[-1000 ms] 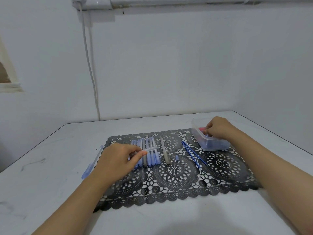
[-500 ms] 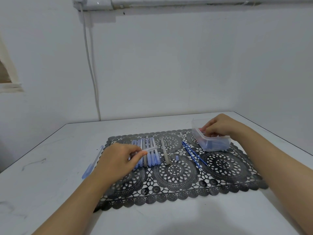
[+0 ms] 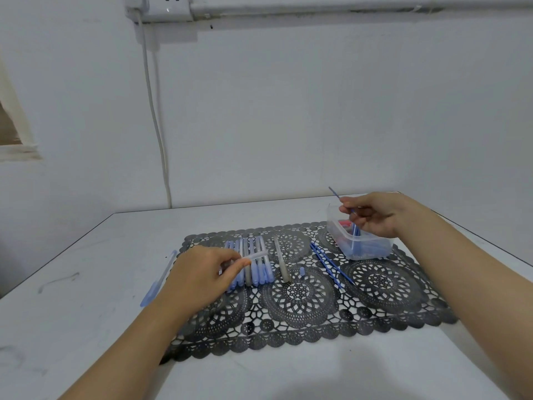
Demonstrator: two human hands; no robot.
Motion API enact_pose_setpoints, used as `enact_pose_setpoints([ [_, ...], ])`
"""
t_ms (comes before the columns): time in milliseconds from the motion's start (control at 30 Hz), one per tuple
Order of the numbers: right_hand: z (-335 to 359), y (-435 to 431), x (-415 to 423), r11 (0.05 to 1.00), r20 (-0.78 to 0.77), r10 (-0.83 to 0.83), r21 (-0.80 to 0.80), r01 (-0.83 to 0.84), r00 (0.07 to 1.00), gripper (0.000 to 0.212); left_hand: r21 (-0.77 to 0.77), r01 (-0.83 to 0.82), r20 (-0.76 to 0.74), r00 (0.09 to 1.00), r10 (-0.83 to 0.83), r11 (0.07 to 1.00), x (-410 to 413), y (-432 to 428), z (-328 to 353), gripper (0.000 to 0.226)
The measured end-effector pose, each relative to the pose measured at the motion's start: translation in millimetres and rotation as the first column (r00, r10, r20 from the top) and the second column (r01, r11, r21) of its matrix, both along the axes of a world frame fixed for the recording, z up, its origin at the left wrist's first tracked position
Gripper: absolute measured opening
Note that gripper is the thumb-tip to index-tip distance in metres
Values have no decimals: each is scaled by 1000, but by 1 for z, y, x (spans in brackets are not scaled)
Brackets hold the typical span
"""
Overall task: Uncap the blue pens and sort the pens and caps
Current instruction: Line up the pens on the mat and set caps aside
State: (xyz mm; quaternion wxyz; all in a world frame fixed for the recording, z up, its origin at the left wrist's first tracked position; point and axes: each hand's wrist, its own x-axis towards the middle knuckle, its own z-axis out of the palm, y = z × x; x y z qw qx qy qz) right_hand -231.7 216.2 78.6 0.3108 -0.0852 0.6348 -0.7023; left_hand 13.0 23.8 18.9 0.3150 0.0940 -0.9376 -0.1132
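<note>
My left fingers [image 3: 232,259] pinch a clear barrel [image 3: 256,254] over the row of pens [image 3: 259,272]. My right fingers [image 3: 354,201] pinch a blue refill [image 3: 334,192] above the tub [image 3: 372,252]. Both pens and tub sit on a black lace mat [image 3: 302,301]. White tabletop [image 3: 86,284] shows all round it, its far edge meeting a white wall [image 3: 288,125].

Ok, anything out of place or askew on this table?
One blue pen lies off the black mat on the white table, left of the left hand, apart from the neat row of pens. A single small blue cap also sits alone on the mat.
</note>
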Motion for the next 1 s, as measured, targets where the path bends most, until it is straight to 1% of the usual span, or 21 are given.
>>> enact_pose_setpoints([
  [67,3,-6,11,996,42,36,-85,-32,999,10,3,-3,4,1000,3,1000,0,0,0,40],
  [133,2,-13,22,978,65,64,-204,-50,996,11,5,0,3,1000,0,1000,0,0,0,44],
  [167,1,-17,28,965,66,73,-256,-54,995,13,6,1,0,1000,-1,1000,-1,0,0,45],
  [233,-1,-24,43,951,18,89,-298,-80,996,16,4,5,-9,1000,-5,1000,0,-1,-1,45],
  [300,-3,-29,59,946,-65,118,-296,-132,991,20,4,7,-6,1000,-7,1000,0,-1,-1,44],
  [367,-8,-32,73,947,-169,157,-254,-197,973,26,10,2,1,1000,-2,1000,0,-1,-1,43],
  [433,-13,-32,83,962,-325,196,-119,-245,925,31,9,2,0,1000,-2,1000,0,-2,-1,46],
  [467,-17,-32,87,971,-442,216,0,-241,871,32,11,1,2,1000,-1,1000,0,-2,-1,47],
  [500,-20,-33,91,971,-562,241,132,-202,792,31,16,-1,9,1000,1,1000,0,-2,-1,47],
  [567,-26,-34,99,943,-737,299,325,-70,606,25,20,-8,18,1000,8,1000,0,-1,0,46],
  [633,-31,-36,105,912,-831,353,408,39,431,18,14,-19,25,1000,18,1000,0,-1,0,42],
  [667,-35,-37,106,891,-866,385,439,115,318,18,13,-25,27,999,25,1000,0,-1,0,39],
  [700,-39,-37,106,874,-895,407,440,207,184,19,12,-27,27,999,27,1000,0,-1,1,36],
  [733,-44,-38,104,880,-919,392,388,275,41,20,14,-27,28,999,27,1000,0,0,1,34],
  [767,-49,-39,100,902,-931,353,313,297,-91,17,16,-26,31,999,26,1000,1,-1,1,34],
  [800,-53,-40,96,917,-922,329,260,303,-204,13,16,-24,34,999,24,1000,1,0,2,33],
  [833,-57,-41,93,925,-903,313,218,311,-295,18,17,-23,36,999,22,1000,1,0,2,33],
  [867,-61,-43,89,929,-874,306,187,320,-378,30,17,-21,36,999,21,1000,1,1,2,33],
  [900,-64,-44,87,928,-843,315,177,327,-437,43,16,-21,34,999,20,1000,1,1,2,33],
  [933,-65,-44,85,929,-821,320,173,328,-472,54,16,-21,32,999,21,1000,1,0,2,34],
  [1000,-66,-41,84,930,-810,326,181,320,-488,70,18,-23,25,999,22,1000,1,0,2,33],
])
